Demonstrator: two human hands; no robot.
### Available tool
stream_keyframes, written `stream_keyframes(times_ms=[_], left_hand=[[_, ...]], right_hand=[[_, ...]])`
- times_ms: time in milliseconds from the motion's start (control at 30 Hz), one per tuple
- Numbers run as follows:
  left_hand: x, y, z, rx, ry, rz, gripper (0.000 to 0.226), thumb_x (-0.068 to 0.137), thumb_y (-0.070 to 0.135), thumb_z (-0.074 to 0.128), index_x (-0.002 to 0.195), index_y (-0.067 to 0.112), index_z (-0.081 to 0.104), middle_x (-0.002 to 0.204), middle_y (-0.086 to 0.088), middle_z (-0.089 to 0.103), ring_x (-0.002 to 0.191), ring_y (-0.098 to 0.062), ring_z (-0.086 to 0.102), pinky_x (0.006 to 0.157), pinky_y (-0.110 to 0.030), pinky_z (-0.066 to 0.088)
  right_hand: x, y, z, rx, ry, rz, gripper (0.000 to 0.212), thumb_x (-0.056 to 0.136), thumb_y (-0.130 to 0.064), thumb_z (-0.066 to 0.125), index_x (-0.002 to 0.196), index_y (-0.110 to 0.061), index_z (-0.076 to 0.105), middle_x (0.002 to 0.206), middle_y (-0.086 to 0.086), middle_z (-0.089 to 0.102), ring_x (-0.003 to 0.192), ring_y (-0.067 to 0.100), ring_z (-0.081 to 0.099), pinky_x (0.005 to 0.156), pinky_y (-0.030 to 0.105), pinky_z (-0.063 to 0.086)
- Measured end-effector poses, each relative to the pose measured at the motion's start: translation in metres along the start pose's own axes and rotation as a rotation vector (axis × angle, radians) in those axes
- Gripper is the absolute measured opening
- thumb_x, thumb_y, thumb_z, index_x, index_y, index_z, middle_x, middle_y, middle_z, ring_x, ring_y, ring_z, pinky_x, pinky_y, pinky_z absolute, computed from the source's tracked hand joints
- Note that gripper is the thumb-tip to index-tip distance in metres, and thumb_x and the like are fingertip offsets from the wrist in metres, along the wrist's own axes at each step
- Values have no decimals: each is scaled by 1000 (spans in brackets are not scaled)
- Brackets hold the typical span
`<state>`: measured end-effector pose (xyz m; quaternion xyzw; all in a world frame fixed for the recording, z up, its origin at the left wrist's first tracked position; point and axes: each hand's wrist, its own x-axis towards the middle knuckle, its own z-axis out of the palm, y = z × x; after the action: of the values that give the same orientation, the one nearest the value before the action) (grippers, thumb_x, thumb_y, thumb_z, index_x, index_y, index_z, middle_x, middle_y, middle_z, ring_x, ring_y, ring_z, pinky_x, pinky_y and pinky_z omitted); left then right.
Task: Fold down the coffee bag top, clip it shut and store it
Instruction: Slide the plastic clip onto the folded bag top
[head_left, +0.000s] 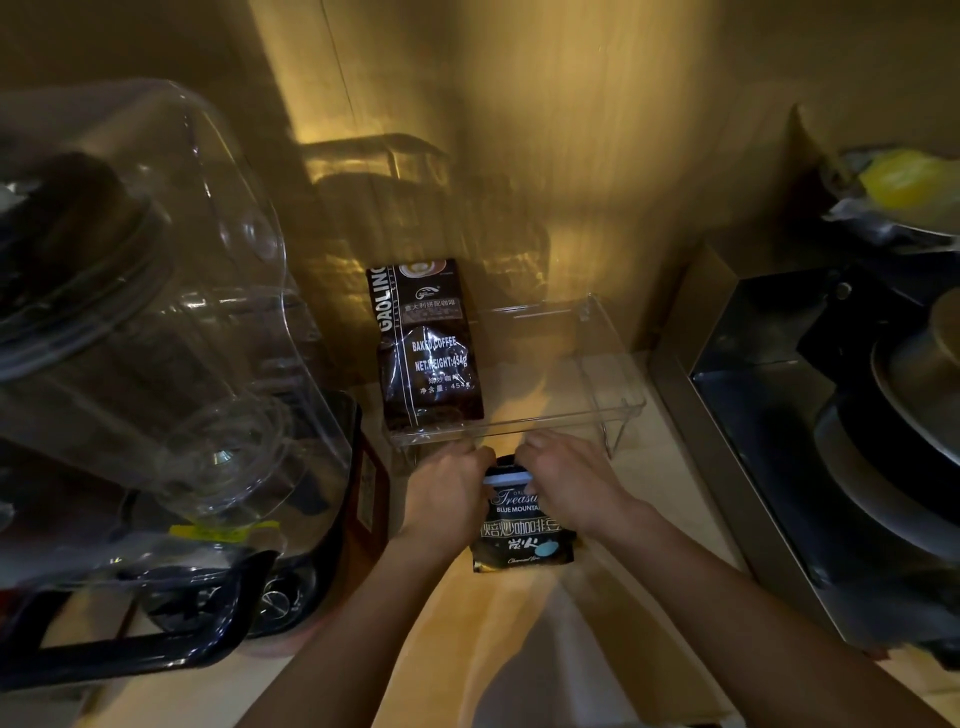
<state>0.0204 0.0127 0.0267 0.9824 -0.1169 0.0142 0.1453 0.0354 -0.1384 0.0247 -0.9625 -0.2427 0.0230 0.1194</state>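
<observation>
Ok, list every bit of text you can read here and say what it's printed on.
"GAOLIN", "BAKED COFFEE", "NET WEIGHT: 454g": coffee bag in the clear tray.
"Treasu", "BLUE MOUNTA", both cut off by the right hand: held coffee bag.
Chinese characters on both bags: unread.
Yellow sticker on the blender: too blurred.

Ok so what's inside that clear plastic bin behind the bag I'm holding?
One dark coffee bag stands at the left end of the clear bin, printed "Baked Coffee". The rest of the bin floor looks bare. Anything behind that bag is hidden.
</observation>
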Motion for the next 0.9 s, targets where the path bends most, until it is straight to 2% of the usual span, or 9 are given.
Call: stream_keyframes(times_ms=[200, 333, 433, 567, 700, 900], left_hand=[[-5, -3, 7, -4, -2, 9, 19, 80, 17, 56, 98, 12, 56, 101, -6, 58, 96, -25, 53, 78, -42, 49], [-7, -4, 8, -75, 20, 42, 18, 82, 19, 57, 99, 14, 55, 103, -4, 57, 99, -21, 50, 83, -37, 47], [-8, -11, 4, -256, 58, -22, 21, 79, 18, 63, 99, 14, 59, 102, -3, 59, 97, -18, 51, 83, -34, 46], [-13, -19, 3, -451, 28, -86, 22, 76, 13, 69, 97, 11, 63, 99, -6, 61, 93, -19, 55, 78, -28, 46], [-17, -19, 7, -477, 77, -136, 24, 76, 14, 69, 99, 10, 65, 102, -7, 63, 93, -16, 56, 78, -23, 44], [-22, -13, 16, -502, 200, -227, 19, 76, 12, 68, 95, 8, 67, 99, -8, 66, 88, -18, 59, 77, -29, 49]], right_hand=[[0, 0, 2, 9, -36, 4, 21, 78, -13, 57, 98, -7, 55, 104, 10, 58, 102, 27, 51, 83, 35, 40], [0, 3, 1, 18, -50, -6, 23, 79, -15, 57, 101, -9, 54, 107, 8, 58, 104, 25, 50, 85, 34, 40], [-2, 9, -4, 62, -55, 17, 23, 80, -16, 58, 102, -11, 55, 106, 6, 58, 103, 23, 50, 83, 32, 40], [-5, 15, -11, 88, -85, 36, 24, 80, -16, 60, 104, -13, 56, 105, 4, 58, 102, 22, 51, 81, 33, 42], [-3, 11, -13, 79, -92, 39, 24, 80, -16, 60, 104, -14, 55, 105, 3, 57, 102, 22, 50, 82, 34, 41], [-2, 9, -8, 67, -48, 28, 23, 80, -16, 60, 102, -13, 56, 105, 4, 58, 101, 22, 50, 83, 33, 42]])
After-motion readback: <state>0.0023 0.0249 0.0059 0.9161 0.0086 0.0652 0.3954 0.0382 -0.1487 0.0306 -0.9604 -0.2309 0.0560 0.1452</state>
